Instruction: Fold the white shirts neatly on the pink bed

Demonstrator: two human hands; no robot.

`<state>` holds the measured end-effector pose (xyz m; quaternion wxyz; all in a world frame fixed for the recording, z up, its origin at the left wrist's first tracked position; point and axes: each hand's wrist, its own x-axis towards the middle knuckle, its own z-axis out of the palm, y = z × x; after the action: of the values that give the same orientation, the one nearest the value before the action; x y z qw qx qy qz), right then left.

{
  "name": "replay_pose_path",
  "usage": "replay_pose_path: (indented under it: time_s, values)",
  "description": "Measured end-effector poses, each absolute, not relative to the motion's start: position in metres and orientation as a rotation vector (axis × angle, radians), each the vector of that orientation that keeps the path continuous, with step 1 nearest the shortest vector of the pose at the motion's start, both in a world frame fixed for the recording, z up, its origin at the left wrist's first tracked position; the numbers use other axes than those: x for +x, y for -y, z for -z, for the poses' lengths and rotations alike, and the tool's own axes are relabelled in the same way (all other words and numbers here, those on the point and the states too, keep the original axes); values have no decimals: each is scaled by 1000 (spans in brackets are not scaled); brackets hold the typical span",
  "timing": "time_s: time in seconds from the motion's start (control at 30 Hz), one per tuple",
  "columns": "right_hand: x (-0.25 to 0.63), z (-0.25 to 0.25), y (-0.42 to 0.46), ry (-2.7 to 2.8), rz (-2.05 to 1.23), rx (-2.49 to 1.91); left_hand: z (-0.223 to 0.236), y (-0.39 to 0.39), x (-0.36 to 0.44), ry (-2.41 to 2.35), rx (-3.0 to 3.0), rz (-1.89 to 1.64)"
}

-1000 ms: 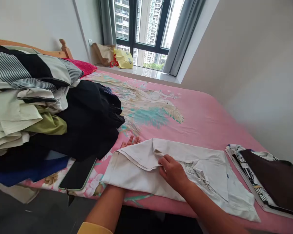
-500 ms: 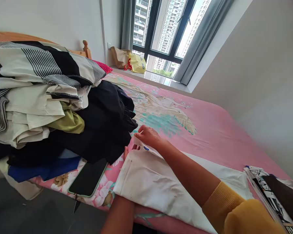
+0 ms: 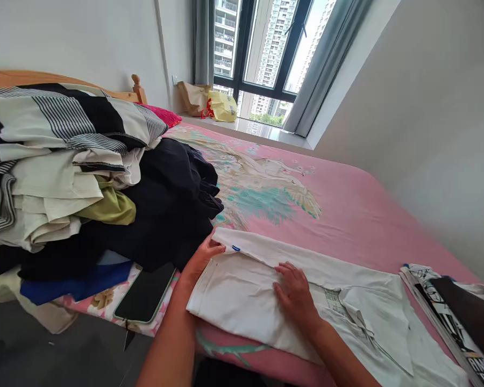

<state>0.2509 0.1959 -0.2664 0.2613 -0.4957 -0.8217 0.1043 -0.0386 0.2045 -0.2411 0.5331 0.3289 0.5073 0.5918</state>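
A white T-shirt (image 3: 242,301) lies across the near side of the bed, its upper long edge folded over, with a small blue tag at the fold. At the shirt's left end, my left hand (image 3: 204,259) grips the corner, thumb on top; its other fingers are partly hidden. My right hand (image 3: 293,293) rests palm down on the middle of the shirt with the fingers stretched out. To its right, a faint green print and a loose flap of cloth show on the shirt.
A heap of clothes (image 3: 173,193) covers the left of the bed. A phone (image 3: 146,294) lies at the bed's front edge, left of my left arm. Folded clothes (image 3: 447,312) are stacked at the right. Paper and yellow bags (image 3: 222,106) stand on the windowsill.
My right hand has moved from the shirt's upper left corner to flat on its middle. My left hand has come out from under the cloth onto that corner. The upper edge now lies flat.
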Motion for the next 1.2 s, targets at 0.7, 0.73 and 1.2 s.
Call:
replay_pose_path:
  time_s: [0.7, 0.73, 1.2]
  values:
    - [544, 277, -188, 1557, -396, -2220, 218, -239, -44, -2038, 1474, -795]
    - [550, 280, -193, 1523, -454, -2249, 214, -240, -43, -2059, 1572, -794]
    - [564, 261, -238, 1665, -494, -2381, 159, -279, -15, -1908, 1302, -1081]
